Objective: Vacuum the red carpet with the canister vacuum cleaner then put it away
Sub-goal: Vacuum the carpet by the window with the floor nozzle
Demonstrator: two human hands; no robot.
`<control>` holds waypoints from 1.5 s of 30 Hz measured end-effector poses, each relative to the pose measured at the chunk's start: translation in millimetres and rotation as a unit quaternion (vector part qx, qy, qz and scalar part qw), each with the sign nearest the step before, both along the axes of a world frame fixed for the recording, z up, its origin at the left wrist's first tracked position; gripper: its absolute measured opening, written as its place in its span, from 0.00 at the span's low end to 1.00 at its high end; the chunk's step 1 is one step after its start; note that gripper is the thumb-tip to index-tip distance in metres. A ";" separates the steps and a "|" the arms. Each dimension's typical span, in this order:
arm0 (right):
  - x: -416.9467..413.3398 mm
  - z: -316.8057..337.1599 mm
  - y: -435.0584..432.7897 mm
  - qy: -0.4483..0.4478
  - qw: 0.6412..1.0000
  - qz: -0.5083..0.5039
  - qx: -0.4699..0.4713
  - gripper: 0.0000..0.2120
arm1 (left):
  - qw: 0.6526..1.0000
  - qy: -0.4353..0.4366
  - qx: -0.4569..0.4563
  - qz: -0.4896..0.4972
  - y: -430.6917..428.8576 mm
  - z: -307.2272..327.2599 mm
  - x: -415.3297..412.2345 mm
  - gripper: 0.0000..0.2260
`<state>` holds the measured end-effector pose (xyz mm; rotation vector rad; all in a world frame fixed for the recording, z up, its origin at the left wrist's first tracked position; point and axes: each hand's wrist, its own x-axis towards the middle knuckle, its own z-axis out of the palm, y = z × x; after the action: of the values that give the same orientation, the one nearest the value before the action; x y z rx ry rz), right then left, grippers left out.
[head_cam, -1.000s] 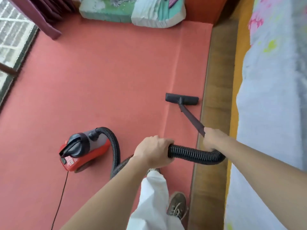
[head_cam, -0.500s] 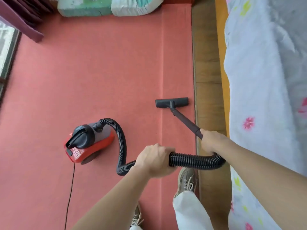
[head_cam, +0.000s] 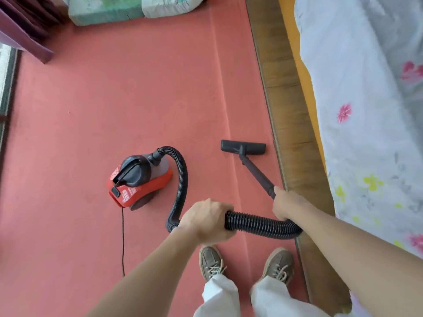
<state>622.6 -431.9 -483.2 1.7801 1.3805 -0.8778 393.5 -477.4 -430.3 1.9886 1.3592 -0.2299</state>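
Observation:
A red and black canister vacuum (head_cam: 139, 179) stands on the red carpet (head_cam: 114, 99), left of centre. Its ribbed black hose (head_cam: 258, 225) loops from the canister's top round to my hands. My left hand (head_cam: 209, 221) grips the hose in a fist. My right hand (head_cam: 286, 205) grips the lower end of the dark wand (head_cam: 256, 173) where it meets the hose. The flat floor nozzle (head_cam: 243, 147) lies on the carpet close to the wooden strip at the right.
A wooden bed frame (head_cam: 288, 110) with a flowered sheet (head_cam: 366, 99) runs along the right. Folded bedding (head_cam: 128, 8) lies at the far end, a dark curtain (head_cam: 25, 26) and window at the left. A black cord (head_cam: 123, 241) trails from the canister. My shoes (head_cam: 211, 261) stand behind the hose.
The nozzle has drawn back toward me along the bed frame. The canister has rolled closer and to the right, and both my feet now stand side by side.

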 end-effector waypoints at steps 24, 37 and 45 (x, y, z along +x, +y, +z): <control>44.7 21.6 -363.4 0.040 0.995 -0.087 -0.020 0.34 | 0.977 0.026 -0.073 -0.196 -264.7 10.2 49.9 0.07; -50.7 -28.1 -413.5 0.031 0.968 -0.241 0.065 0.36 | 0.968 0.053 -0.018 -0.245 -303.4 -9.5 -34.9 0.07; -39.5 -0.1 -575.0 0.018 0.929 -0.369 0.010 0.37 | 0.914 -0.005 -0.024 -0.405 -383.1 11.1 0.5 0.08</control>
<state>583.1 -1006.8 -483.4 2.3477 0.7091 -1.2752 394.0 -860.4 -419.2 2.4001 0.4358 -0.6174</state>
